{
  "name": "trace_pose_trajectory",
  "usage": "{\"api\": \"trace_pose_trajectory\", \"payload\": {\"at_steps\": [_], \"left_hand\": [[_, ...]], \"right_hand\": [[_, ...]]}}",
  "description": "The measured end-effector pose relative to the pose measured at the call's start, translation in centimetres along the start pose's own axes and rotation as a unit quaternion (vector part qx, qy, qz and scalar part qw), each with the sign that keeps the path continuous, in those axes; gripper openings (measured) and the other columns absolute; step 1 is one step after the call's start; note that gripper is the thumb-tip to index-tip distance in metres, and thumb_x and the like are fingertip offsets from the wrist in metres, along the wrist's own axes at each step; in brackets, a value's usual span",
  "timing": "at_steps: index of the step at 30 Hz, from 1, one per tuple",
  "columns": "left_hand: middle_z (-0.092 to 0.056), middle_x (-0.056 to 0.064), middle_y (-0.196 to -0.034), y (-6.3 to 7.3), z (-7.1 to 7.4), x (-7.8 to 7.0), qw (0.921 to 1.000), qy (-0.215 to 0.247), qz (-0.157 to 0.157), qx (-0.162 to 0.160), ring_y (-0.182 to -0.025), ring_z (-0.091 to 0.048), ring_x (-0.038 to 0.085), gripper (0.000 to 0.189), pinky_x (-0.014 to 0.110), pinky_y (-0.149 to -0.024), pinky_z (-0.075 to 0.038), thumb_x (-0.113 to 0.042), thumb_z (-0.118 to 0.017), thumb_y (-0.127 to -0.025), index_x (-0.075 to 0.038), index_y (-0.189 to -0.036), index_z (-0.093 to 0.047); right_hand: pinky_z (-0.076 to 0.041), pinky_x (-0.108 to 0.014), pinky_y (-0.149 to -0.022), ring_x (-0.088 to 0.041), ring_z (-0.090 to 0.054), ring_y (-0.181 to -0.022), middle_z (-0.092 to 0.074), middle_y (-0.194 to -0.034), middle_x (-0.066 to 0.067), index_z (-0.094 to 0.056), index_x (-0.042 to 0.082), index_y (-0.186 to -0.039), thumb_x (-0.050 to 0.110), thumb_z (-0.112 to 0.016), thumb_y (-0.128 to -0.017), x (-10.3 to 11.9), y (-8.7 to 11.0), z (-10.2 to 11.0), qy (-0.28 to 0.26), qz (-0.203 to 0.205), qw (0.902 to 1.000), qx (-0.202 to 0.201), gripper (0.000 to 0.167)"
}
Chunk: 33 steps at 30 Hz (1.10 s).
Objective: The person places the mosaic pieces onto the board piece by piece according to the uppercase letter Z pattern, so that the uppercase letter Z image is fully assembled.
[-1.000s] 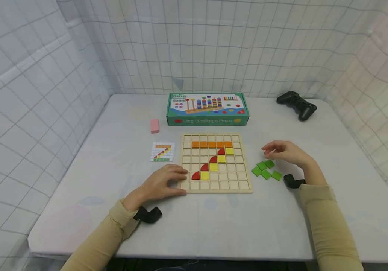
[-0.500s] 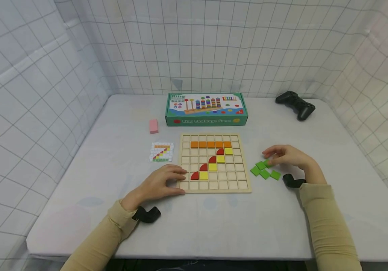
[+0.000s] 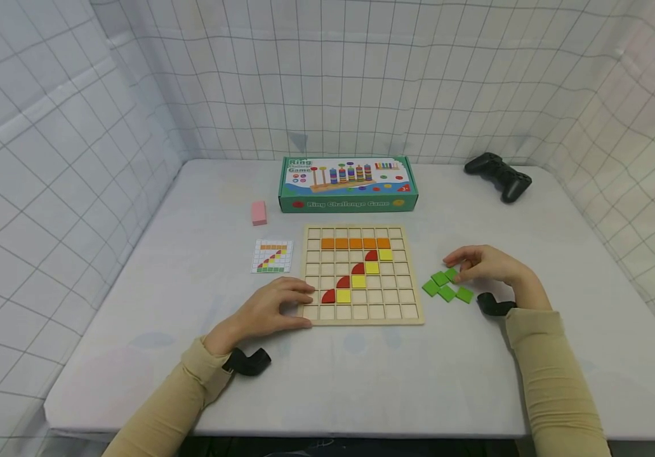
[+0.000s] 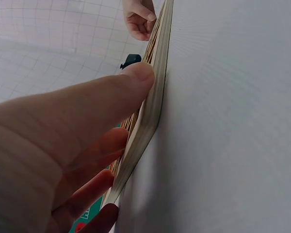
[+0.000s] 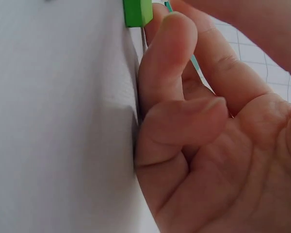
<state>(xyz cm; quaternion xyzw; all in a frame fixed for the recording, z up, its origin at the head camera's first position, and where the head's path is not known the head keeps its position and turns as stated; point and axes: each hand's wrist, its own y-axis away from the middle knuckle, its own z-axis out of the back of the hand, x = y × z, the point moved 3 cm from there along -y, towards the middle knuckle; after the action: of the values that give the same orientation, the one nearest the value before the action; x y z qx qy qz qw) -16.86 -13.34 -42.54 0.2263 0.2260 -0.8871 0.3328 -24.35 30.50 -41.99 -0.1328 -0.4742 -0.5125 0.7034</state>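
We had the right hand (image 3: pixel 486 263) down at the green tiles (image 3: pixel 431 287) just right of the board (image 3: pixel 386 296), thumb and index finger bent and slightly parted at the farthest one, though we couldn't tell whether they had it pinched. Across from it, we saw the left hand (image 3: pixel 267 310) spread loosely around the board's near left corner, thumb touching the edge; beyond, we spotted the pattern card (image 3: pixel 272 256) and the green box (image 3: pixel 348 184).
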Motion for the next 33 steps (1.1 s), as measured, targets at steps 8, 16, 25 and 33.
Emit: {"api": "trace_pose_trajectory", "payload": {"at_steps": [8,16,25,33], "left_hand": [[-0.06,0.003,-0.122,0.02,0.04,-0.07,1.0,-0.003,-0.002,-0.001,-0.118,-0.05,0.02,0.042,0.036,-0.101,-0.04,-0.035,-0.078,-0.076,-0.008,-0.107,-0.071],[-0.06,0.003,-0.122,0.07,0.05,-0.16,1.0,0.0,-0.003,-0.003,-0.118,-0.05,0.022,0.041,0.038,-0.102,-0.04,-0.034,-0.077,-0.077,-0.007,-0.107,-0.071],[-0.059,0.002,-0.123,0.04,0.01,-0.09,0.9998,0.001,0.019,0.007,-0.12,-0.048,0.02,0.042,0.035,-0.103,-0.038,-0.035,-0.078,-0.076,-0.008,-0.108,-0.071],[-0.059,0.001,-0.123,0.0,-0.04,-0.05,0.9997,0.001,0.023,0.011,-0.12,-0.048,0.019,0.043,0.035,-0.103,-0.038,-0.035,-0.078,-0.076,-0.009,-0.108,-0.071]], "right_hand": [[-0.045,-0.023,-0.063,-0.013,-0.051,-0.073,-0.06,-0.09,-0.011,-0.059,-0.005,-0.118,0.008,-0.077,-0.074,0.07,0.16,-0.05,-0.003,-0.001,1.0,0.007,0.049],[-0.046,-0.023,-0.064,-0.014,-0.051,-0.076,-0.06,-0.094,-0.01,-0.059,-0.004,-0.117,0.007,-0.077,-0.075,0.51,0.27,-0.15,0.012,0.002,0.9999,0.002,0.048],[-0.043,-0.025,-0.064,-0.014,-0.049,-0.073,-0.057,-0.083,-0.006,-0.059,-0.004,-0.115,0.008,-0.075,-0.076,0.4,0.04,-0.3,0.038,-0.019,0.9991,-0.008,0.044],[-0.041,-0.026,-0.064,-0.018,-0.046,-0.076,-0.053,-0.083,-0.005,-0.06,-0.002,-0.106,0.013,-0.078,-0.075,0.54,-0.05,-0.4,0.054,-0.018,0.9982,-0.017,0.038]]}}
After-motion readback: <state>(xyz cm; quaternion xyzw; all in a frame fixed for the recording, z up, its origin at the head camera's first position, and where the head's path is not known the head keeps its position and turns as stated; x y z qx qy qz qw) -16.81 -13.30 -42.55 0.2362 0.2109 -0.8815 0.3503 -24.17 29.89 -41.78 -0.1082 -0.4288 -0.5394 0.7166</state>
